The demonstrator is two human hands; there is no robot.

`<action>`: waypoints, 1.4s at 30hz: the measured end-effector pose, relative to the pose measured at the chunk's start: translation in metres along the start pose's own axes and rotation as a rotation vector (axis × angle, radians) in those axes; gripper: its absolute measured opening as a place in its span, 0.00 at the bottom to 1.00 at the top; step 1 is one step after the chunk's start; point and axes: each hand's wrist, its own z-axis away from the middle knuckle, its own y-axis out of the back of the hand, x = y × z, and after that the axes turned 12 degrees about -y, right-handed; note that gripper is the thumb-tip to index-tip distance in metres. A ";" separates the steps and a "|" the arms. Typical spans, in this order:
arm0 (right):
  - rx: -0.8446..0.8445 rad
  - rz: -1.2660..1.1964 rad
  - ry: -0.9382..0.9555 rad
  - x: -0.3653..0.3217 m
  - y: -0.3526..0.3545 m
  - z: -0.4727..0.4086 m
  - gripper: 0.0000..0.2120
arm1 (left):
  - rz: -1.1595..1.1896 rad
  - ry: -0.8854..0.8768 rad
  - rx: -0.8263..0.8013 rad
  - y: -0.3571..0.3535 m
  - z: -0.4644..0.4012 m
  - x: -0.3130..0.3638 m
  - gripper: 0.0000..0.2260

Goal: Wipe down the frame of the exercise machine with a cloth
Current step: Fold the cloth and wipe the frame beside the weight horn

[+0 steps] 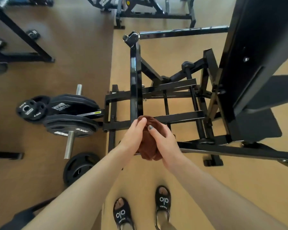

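A bunched brown cloth (148, 143) is held between both hands in front of me, above the floor. My left hand (133, 135) grips its left side with fingers curled over the top. My right hand (165, 140) grips the right side, thumb laid across the cloth. Just beyond the hands stands the black exercise machine frame (135, 77), with an upright post, cross bars (178, 117) and a long base rail (239, 148). The cloth is close to the foot of the upright post; I cannot tell whether it touches the frame.
Black weight plates (70, 125) sit on steel pegs left of the frame, and one plate (80, 168) lies on the floor. A black pad (259, 47) rises at right. Other machines stand at the back and far left. My sandalled feet (141, 211) are on tan flooring.
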 end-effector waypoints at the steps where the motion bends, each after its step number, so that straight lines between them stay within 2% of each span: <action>1: 0.025 0.009 0.006 -0.004 0.010 -0.002 0.16 | -0.012 0.010 -0.007 -0.010 -0.004 0.003 0.11; 7: 0.076 0.037 -0.020 -0.017 0.056 -0.019 0.18 | -0.097 0.080 -0.078 -0.063 -0.024 0.006 0.17; 11: 0.043 0.041 -0.080 -0.022 0.066 -0.030 0.20 | -0.039 0.150 -0.119 -0.082 -0.032 -0.001 0.13; 13: 0.039 0.037 -0.109 -0.025 0.065 -0.037 0.20 | -0.003 0.224 -0.090 -0.082 -0.039 0.000 0.12; 15: 0.048 0.029 -0.137 -0.029 0.062 -0.048 0.21 | 0.004 0.273 -0.065 -0.076 -0.050 0.003 0.16; 17: 0.066 0.040 -0.140 -0.032 0.060 -0.061 0.21 | -0.033 0.273 -0.107 -0.069 -0.066 0.001 0.20; 20: 0.118 0.073 -0.145 -0.038 0.053 -0.084 0.22 | -0.161 0.189 -0.124 -0.057 -0.097 -0.007 0.22; 24: 0.117 0.150 -0.110 -0.049 0.036 -0.111 0.20 | -0.491 -0.088 0.108 -0.028 -0.135 -0.020 0.13; 26: 0.081 0.236 -0.062 -0.053 0.021 -0.122 0.19 | -0.430 -0.023 0.164 -0.011 -0.149 -0.021 0.10; 29: 0.049 0.301 -0.028 -0.060 -0.009 -0.133 0.16 | -0.028 0.297 -0.014 0.007 -0.157 -0.018 0.21; 30: 0.048 0.287 -0.043 -0.062 -0.017 -0.136 0.17 | 0.078 0.340 -0.075 0.013 -0.155 -0.019 0.23; 32: 0.048 0.234 -0.103 -0.067 -0.030 -0.141 0.18 | 0.162 0.284 -0.153 0.026 -0.153 -0.021 0.25; 36: 0.009 0.217 -0.134 -0.071 -0.032 -0.145 0.17 | 0.062 0.212 -0.159 0.047 -0.158 -0.016 0.34; 38: 0.010 0.284 -0.099 -0.071 -0.027 -0.149 0.14 | -0.111 0.175 -0.217 0.057 -0.161 -0.016 0.30; 40: 0.001 0.353 -0.083 -0.071 -0.020 -0.152 0.14 | -0.343 0.111 -0.259 0.066 -0.165 -0.022 0.14; 42: -0.018 0.424 -0.071 -0.069 -0.013 -0.155 0.16 | -0.528 0.043 -0.192 0.075 -0.169 -0.023 0.01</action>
